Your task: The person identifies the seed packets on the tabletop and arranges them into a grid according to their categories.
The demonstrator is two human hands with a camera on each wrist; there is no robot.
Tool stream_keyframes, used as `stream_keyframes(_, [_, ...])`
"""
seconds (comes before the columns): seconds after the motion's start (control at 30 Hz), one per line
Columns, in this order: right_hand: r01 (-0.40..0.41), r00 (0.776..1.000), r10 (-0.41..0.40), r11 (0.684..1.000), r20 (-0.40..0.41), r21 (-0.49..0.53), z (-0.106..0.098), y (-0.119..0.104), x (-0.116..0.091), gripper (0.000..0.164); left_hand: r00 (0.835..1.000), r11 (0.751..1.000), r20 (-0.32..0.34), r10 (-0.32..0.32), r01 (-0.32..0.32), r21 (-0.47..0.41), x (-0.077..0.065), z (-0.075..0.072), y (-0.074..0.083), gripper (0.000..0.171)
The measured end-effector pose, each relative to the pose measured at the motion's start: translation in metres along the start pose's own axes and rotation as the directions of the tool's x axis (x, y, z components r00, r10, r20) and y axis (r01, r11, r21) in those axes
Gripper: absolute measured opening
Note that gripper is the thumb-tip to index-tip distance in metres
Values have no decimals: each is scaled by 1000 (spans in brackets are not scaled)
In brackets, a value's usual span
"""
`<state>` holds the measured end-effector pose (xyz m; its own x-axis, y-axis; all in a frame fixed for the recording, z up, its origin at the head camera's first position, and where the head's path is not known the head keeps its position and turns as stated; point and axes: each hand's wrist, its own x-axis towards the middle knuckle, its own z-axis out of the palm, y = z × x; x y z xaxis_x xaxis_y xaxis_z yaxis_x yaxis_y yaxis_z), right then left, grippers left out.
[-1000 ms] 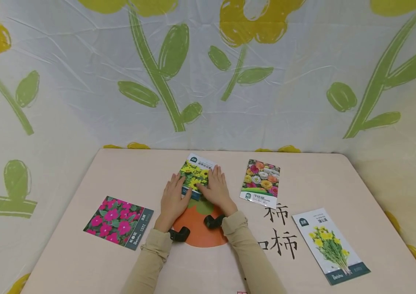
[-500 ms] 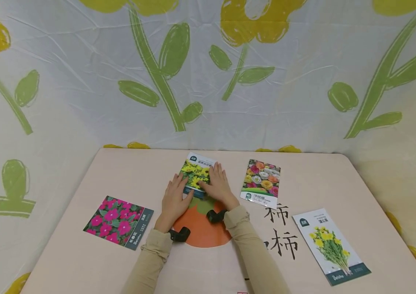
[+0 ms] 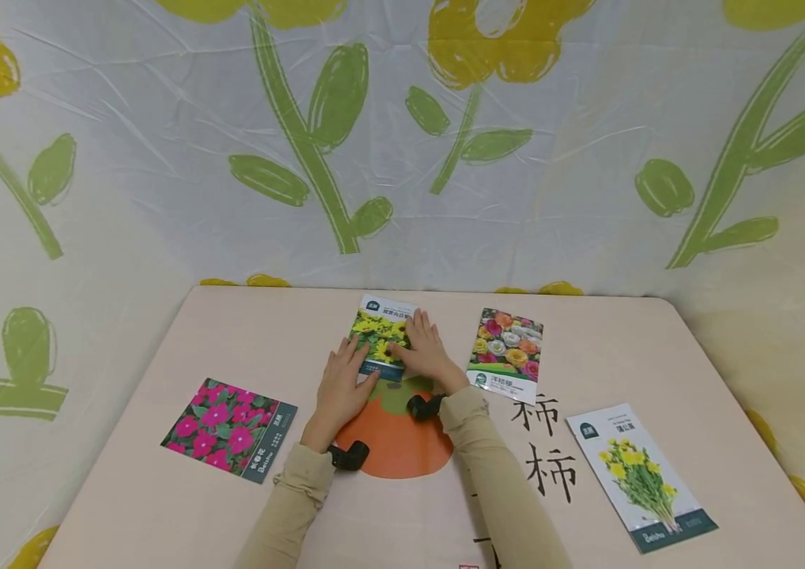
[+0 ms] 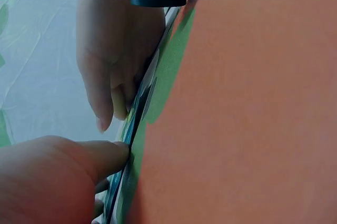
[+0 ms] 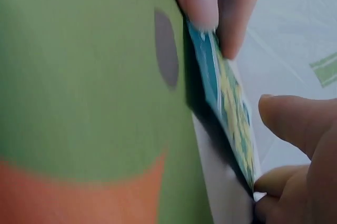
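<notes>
While the left hand (image 3: 340, 387) and the right hand (image 3: 429, 352) flank it, the yellow-flower packet (image 3: 382, 325) sits by the far edge of the table (image 3: 601, 340)

As far as I can see, both hands are pretty relaxed, fingers mostly straight and neither one balled up. The left one touches the packet's left side, with its thumb against the near edge in the wrist views. The right one has its fingers along the right side and its thumb stuck out over the flowers. Can't tell how much of either hand goes underneath. There's a dark strip of shadow under the near edge. The packet is just beyond an orange fruit print (image 3: 398, 450) with a green top.

Other stuff around: a pink-flower packet (image 3: 220, 427) lies off to the left, turned sideways. Just right of the right hand there's a mixed-colour flower packet (image 3: 505, 348), and nearer, over on the far right side, a white packet with a yellow bouquet (image 3: 640, 478), lying at a slant. Between those two are some black characters (image 3: 547, 470) on the cover. Both sleeves (image 3: 302, 482) are beige, and the backdrop (image 3: 551, 197) has big painted flowers.
</notes>
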<state>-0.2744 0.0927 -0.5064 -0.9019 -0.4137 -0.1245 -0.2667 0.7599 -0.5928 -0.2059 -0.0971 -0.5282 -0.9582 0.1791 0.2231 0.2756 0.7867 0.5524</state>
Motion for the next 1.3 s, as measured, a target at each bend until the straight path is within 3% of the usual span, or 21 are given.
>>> stream_keyframes(0.23, [9, 999, -12, 998, 51, 55, -6, 7, 5, 73, 1000, 1000, -4, 9, -9, 11, -1, 1, 5, 55])
stream_keyframes(0.47, [17, 997, -20, 999, 75, 43, -7, 10, 8, 73, 1000, 1000, -27, -13, 13, -1, -1, 2, 9, 53])
stream_keyframes(0.77, [34, 999, -32, 988, -13, 151, -12, -1, -4, 67, 996, 998, -69, -58, 58, 4, -2, 10, 18, 52])
stream_keyframes(1.1, [74, 993, -66, 994, -99, 84, -5, -3, -11, 63, 993, 999, -110, -39, 43, 28, -4, 14, 20, 51])
stream_keyframes(1.3, [94, 990, -89, 995, -111, 39, 1, -2, -21, 61, 992, 999, -117, -38, 41, 31, -4, 15, 20, 51])
